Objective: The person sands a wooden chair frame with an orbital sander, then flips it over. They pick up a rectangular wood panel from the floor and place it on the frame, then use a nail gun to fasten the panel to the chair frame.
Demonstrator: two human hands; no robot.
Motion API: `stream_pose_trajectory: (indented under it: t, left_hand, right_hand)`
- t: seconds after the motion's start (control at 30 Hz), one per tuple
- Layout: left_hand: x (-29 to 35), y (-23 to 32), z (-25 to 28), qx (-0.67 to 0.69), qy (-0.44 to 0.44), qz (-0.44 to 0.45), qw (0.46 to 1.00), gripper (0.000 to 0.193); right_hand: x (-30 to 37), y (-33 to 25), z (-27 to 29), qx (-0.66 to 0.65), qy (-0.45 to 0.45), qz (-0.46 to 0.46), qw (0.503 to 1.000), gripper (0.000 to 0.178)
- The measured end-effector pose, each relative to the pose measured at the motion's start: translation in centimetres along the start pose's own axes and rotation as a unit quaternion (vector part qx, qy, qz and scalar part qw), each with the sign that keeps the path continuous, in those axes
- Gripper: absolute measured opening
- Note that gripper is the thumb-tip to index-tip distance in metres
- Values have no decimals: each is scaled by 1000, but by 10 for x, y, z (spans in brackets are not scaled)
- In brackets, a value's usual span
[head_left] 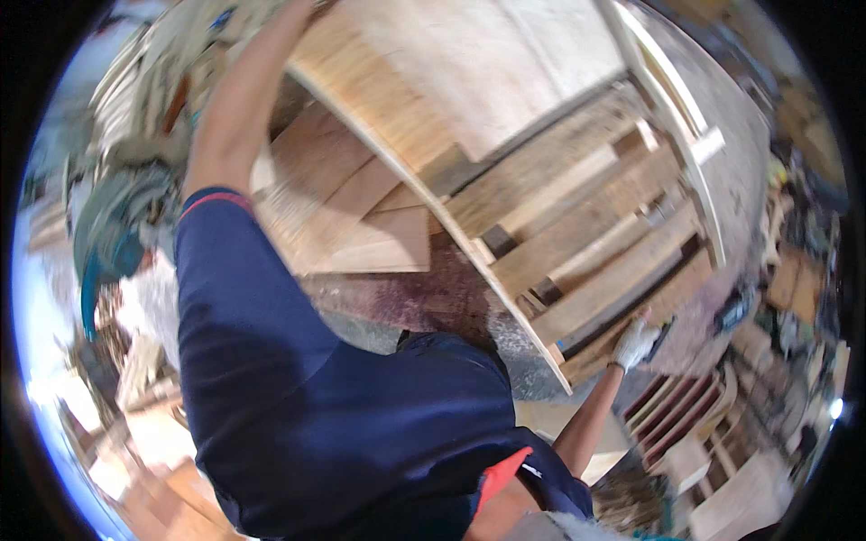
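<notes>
My right hand (635, 345), in a white glove, is beside the near right end of a slatted wooden frame (622, 239). A dark narrow object (661, 341) shows against the glove's far side. Blur hides the fingers, so I cannot tell whether they grip it. My left forearm (236, 113) reaches up to the far left, past the edge of a pale wooden panel (433, 68); the left hand lies beyond the upper edge of the picture. The panel lies over the far part of the slatted frame, whose near slats and small blocks are uncovered.
Flat brown boards (352, 212) lie on the floor to the left of the frame. A blue-grey tool-like object (737, 308) is at the right. A curved slatted wooden piece (681, 410) and piled wood scraps stand at the lower right. A teal round machine (113, 243) is at the left.
</notes>
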State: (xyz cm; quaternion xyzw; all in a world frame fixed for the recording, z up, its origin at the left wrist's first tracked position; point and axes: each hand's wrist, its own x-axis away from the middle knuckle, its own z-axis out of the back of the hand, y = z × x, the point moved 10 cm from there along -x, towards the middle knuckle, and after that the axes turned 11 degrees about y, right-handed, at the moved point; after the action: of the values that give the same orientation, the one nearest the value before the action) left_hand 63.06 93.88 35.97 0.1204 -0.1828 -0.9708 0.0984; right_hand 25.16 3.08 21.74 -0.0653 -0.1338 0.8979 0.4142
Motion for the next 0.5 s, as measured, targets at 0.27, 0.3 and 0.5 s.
stream_pose_trajectory:
  t: [0.27, 0.3, 0.5]
  left_hand:
    - [199, -4, 165, 3, 376, -52, 925, 18]
    - [243, -35, 168, -13, 378, 8, 926, 25]
    - [517, -196, 71, 233, 464, 434, 736, 26]
  right_hand:
    - [68, -81, 12, -48, 98, 73, 991, 85]
    - [74, -84, 9, -50, 93, 72, 992, 86]
    - [91, -90, 1, -47, 92, 77, 992, 88]
